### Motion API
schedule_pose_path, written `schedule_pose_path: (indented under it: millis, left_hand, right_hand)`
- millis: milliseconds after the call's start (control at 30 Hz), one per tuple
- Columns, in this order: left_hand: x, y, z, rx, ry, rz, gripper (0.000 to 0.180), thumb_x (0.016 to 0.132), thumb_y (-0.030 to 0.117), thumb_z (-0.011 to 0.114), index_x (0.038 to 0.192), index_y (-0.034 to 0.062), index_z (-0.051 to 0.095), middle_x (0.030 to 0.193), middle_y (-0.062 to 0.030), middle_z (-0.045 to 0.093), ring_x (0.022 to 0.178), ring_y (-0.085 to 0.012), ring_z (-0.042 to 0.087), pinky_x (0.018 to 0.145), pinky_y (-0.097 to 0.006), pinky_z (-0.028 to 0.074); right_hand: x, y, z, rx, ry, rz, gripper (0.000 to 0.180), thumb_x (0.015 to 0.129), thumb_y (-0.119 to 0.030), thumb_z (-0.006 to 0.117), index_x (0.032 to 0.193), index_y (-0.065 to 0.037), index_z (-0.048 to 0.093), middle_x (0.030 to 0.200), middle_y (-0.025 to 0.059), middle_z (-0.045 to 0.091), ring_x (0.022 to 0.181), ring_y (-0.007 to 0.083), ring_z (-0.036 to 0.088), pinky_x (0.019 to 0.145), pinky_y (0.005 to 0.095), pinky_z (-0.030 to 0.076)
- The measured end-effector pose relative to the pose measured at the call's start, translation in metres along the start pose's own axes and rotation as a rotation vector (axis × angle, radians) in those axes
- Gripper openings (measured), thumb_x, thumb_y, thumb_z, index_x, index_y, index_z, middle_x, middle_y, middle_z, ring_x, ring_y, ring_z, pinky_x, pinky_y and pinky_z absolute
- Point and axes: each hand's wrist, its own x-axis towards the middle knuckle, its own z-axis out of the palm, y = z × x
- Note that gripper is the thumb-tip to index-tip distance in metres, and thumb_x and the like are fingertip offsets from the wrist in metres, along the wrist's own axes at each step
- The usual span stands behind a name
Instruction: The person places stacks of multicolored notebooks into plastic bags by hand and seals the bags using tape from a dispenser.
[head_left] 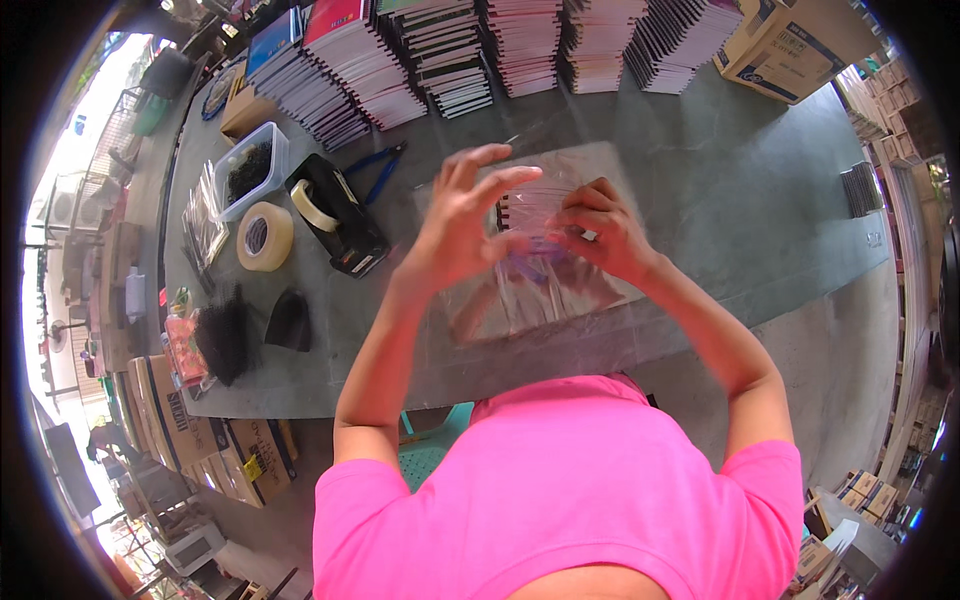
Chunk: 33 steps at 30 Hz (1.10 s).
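A spiral-bound notebook point(530, 205) with purple on it lies in front of me, partly hidden under my hands. Around and beneath it spreads a shiny clear plastic sheet point(495, 305) on the grey-green table. Above the notebook's left side, my left hand point(460, 220) is open, its fingers curved and apart, slightly blurred. My right hand point(608, 232) is over the notebook's right side with thumb and fingers pinched together. What lies between those fingertips cannot be made out.
Stacks of spiral notebooks point(525, 50) line the far edge, beside a cardboard box point(795, 50). To the left are a black tape dispenser point(340, 225), a tape roll point(266, 237), blue-handled pliers point(380, 175) and a plastic tub point(226, 208) of black pieces. Dark mesh point(223, 340) lies nearer.
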Motion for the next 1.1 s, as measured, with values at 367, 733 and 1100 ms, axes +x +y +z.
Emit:
schedule_pose_path:
  millis: [367,733,1100]
  left_hand:
    - [-0.026,-0.005,0.035,0.067,0.120,0.049,0.057,0.054,0.009,0.077,0.107,0.0157,0.056,0.130,-0.0127,0.041,0.119,-0.0369,0.038,0.098,-0.046,0.031]
    - [-0.002,-0.007,0.036,-0.071,0.204,-0.017,0.051,0.055,0.015,0.081,0.102,0.0153,0.063,0.121,-0.0093,0.050,0.110,-0.0301,0.046,0.093,-0.042,0.038]
    - [0.011,-0.036,0.027,-0.341,-0.164,-0.398,0.044,0.060,0.016,0.080,0.099,0.0049,0.065,0.088,-0.0083,0.062,0.082,-0.0196,0.059,0.075,-0.030,0.047]
  right_hand:
    - [0.001,0.001,-0.009,0.031,-0.080,0.012,0.044,0.055,-0.006,0.075,0.097,-0.011,0.063,0.101,0.0052,0.054,0.094,0.0289,0.048,0.082,0.0372,0.043]
    - [0.008,0.001,0.002,0.018,0.035,0.007,0.025,0.065,-0.011,0.073,0.088,-0.008,0.064,0.092,0.0057,0.057,0.084,0.0277,0.051,0.074,0.0364,0.045]
    - [0.026,-0.004,0.004,0.294,0.257,0.448,0.037,0.059,-0.019,0.080,0.090,-0.007,0.065,0.089,0.0068,0.058,0.089,0.0264,0.054,0.078,0.0346,0.045]
